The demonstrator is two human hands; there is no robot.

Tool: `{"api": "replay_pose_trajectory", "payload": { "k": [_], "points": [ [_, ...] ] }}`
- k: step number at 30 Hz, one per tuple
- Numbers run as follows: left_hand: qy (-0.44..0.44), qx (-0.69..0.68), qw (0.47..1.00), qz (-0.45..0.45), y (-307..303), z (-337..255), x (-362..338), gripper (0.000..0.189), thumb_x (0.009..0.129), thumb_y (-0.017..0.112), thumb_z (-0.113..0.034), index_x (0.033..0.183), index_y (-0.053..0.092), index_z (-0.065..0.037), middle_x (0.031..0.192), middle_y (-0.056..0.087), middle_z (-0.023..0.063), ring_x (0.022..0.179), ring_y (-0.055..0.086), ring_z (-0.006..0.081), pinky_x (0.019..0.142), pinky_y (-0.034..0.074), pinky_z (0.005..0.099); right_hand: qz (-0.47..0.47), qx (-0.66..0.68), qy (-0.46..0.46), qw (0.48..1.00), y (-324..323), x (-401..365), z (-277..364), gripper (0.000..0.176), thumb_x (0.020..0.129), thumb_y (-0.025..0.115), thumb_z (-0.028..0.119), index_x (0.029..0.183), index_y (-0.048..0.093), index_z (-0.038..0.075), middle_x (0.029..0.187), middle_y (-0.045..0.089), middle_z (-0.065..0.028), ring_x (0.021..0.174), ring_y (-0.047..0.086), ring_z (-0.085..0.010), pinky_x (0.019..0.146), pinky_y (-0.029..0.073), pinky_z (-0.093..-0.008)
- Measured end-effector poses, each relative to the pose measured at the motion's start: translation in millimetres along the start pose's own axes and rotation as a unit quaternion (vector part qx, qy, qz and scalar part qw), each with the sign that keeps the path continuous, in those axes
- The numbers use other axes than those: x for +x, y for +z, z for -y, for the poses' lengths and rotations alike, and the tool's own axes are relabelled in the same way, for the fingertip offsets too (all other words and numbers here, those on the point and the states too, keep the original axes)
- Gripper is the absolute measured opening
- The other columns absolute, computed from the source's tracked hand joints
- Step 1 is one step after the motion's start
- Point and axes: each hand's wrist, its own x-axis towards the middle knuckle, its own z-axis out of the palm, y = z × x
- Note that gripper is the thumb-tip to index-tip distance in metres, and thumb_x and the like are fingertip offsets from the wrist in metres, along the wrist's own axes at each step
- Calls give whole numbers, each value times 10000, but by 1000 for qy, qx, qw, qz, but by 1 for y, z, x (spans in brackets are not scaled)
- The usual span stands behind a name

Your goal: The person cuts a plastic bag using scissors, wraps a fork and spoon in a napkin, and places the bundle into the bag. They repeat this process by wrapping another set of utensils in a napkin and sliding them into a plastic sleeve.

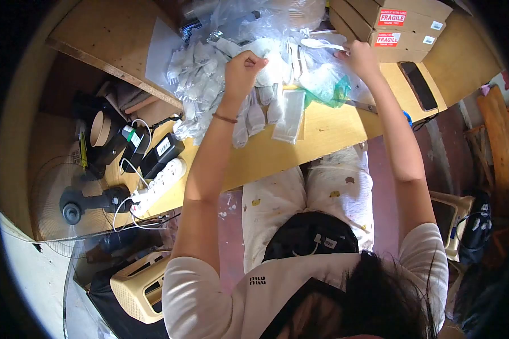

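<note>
My right hand (361,59) is closed on the handle end of a white plastic spoon (316,43), its bowl pointing left. Above the pile, my left hand (245,72) has thumb and fingers pinched together; I cannot make out what, if anything, is between them. Beneath and around it lie many white plastic utensils in clear sleeves (201,82), some with fork tines showing. Loose white utensils (295,59) lie between the two hands. A stack of flat clear sleeves (289,117) rests near the table's front edge.
Crumpled clear plastic (243,20) and a green-edged bag (333,93) lie on the table (328,127). Cardboard boxes (413,34) and a phone (418,85) are at right. A power strip (161,183), black boxes (163,155) and a fan (73,206) stand left.
</note>
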Motion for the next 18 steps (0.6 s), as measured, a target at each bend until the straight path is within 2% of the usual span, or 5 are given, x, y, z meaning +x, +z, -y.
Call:
{"api": "replay_pose_trajectory", "payload": {
  "k": [3, 8, 11, 14, 18],
  "points": [
    [-5, -28, 999, -38, -2, 5, 2, 217, 779, 692, -188, 739, 592, 0, 625, 595, 24, 581, 498, 49, 545, 402, 208, -33, -26, -12, 999, -18, -6, 12, 209, 728, 673, 265, 784, 674, 63, 760, 643, -170, 732, 634, -334, 673, 511, -430],
    [-20, -22, 997, -69, -9, 1, 5, 190, 811, 655, -156, 761, 571, 6, 685, 609, 32, 641, 533, 59, 590, 418, 203, -126, -29, -38, 991, -10, -6, 2, 265, 749, 660, 264, 785, 642, 3, 714, 625, -202, 697, 628, -337, 631, 496, -442],
    [-12, -31, 999, -25, -9, 4, 4, 167, 819, 644, -141, 784, 580, 9, 716, 614, 32, 657, 546, 64, 613, 429, 203, -137, 84, 1, 987, -20, -18, 7, 314, 768, 657, 284, 779, 613, -27, 692, 612, -219, 657, 613, -346, 596, 468, -438],
    [-7, -42, 999, -14, -2, 13, 1, 143, 809, 648, -127, 818, 607, 9, 726, 621, 29, 669, 559, 70, 633, 445, 208, -138, 202, 42, 969, -21, -41, 9, 346, 825, 637, 320, 716, 566, 0, 549, 520, -78, 449, 466, -176, 445, 360, -316],
    [-24, -30, 999, -1, -3, 8, -4, 147, 761, 681, -132, 793, 647, 7, 732, 662, 85, 696, 629, 141, 662, 490, 249, -56, 438, 174, 880, -20, -85, 21, 314, 812, 652, 370, 710, 555, 89, 575, 425, 82, 467, 331, -32, 422, 249, -216]
  ]
}}
